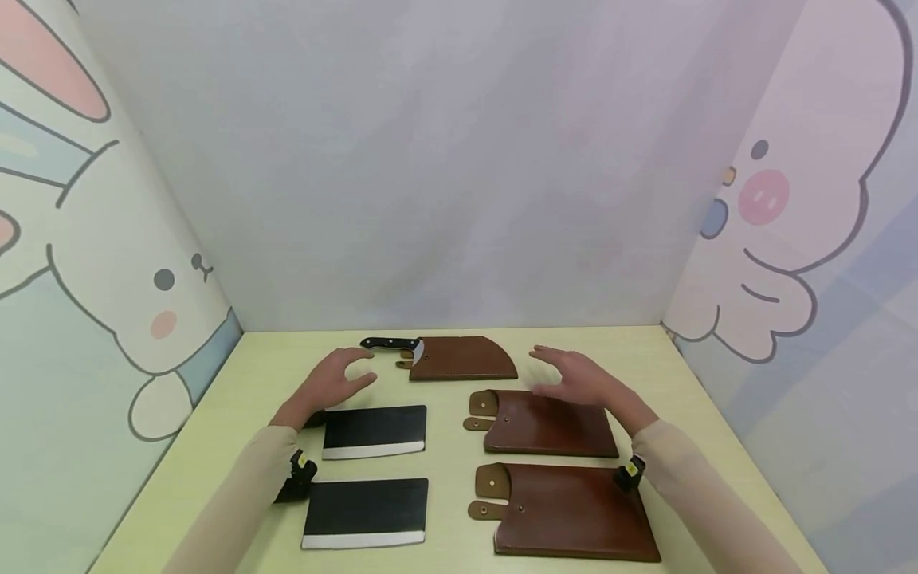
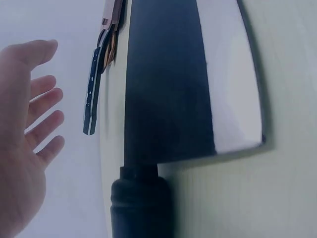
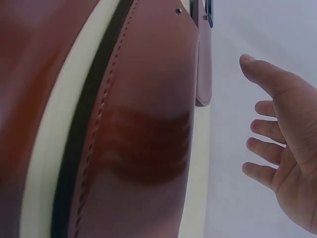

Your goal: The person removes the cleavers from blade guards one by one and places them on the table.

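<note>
At the back of the table lies a knife with a black riveted handle (image 1: 390, 343), its blade inside a brown leather sheath (image 1: 462, 359). My left hand (image 1: 333, 381) hovers near that handle, fingers apart and holding nothing. My right hand (image 1: 574, 376) is held above an upper brown sheath (image 1: 552, 426), also with nothing in it. Below my left wrist lies a cleaver (image 1: 376, 430) with a dark blade and bright edge; its black handle (image 2: 141, 208) shows in the left wrist view. A second cleaver (image 1: 366, 512) lies nearer, its handle partly hidden by my arm.
Another brown leather sheath (image 1: 574, 510) lies at the front right, with a snap strap (image 1: 488, 510) pointing left. Everything rests on a pale yellow table (image 1: 445, 438). A grey back wall (image 1: 452, 199) and cartoon-printed side panels enclose the table.
</note>
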The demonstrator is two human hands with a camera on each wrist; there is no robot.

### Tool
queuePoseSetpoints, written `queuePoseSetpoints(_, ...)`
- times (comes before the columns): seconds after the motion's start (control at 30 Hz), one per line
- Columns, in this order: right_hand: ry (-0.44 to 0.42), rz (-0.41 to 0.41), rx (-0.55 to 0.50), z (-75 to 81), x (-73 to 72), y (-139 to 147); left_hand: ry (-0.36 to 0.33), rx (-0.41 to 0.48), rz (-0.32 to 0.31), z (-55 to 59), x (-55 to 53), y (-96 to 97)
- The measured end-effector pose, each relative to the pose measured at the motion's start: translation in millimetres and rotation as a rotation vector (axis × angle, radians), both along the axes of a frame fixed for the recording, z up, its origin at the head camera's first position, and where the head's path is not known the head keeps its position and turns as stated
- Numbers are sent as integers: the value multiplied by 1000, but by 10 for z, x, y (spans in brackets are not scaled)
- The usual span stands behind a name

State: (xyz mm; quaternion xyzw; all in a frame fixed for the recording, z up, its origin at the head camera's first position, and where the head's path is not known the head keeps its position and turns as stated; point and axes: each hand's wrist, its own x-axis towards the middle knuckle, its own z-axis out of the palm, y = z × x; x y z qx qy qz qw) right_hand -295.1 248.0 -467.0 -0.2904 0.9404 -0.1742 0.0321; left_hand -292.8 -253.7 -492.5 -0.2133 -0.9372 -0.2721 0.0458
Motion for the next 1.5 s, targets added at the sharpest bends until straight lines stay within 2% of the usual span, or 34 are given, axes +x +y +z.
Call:
queuePoseSetpoints(0.2, -2, 8, -17, -11, -162, -143, 1, 9, -3, -64, -157, 105)
queuePoseSetpoints(0.43, -37, 10, -22, -62, -368, -281, 23, 64, -26, -107, -319, 210)
queuePoseSetpoints(0.6, -57, 8, -45, -133, -501, -405, 5, 38, 15, -149, -422, 220)
queuePoseSetpoints(0.8, -87, -18, -79, -217, -583, -550, -7, -14, 62, -244, -545, 178)
queuePoseSetpoints(1.0, -112, -38, -93, -371, -637, -652, -55, 38, 123, -295, -589, 120)
queuePoseSetpoints(1.27, -140, -56, -126, -516, -668, -753, -129, 100, 120, -338, -615, 86)
queuePoseSetpoints(1.5, -170, -84, -119, -547, -646, -841, -85, 135, 127, -400, -647, 117)
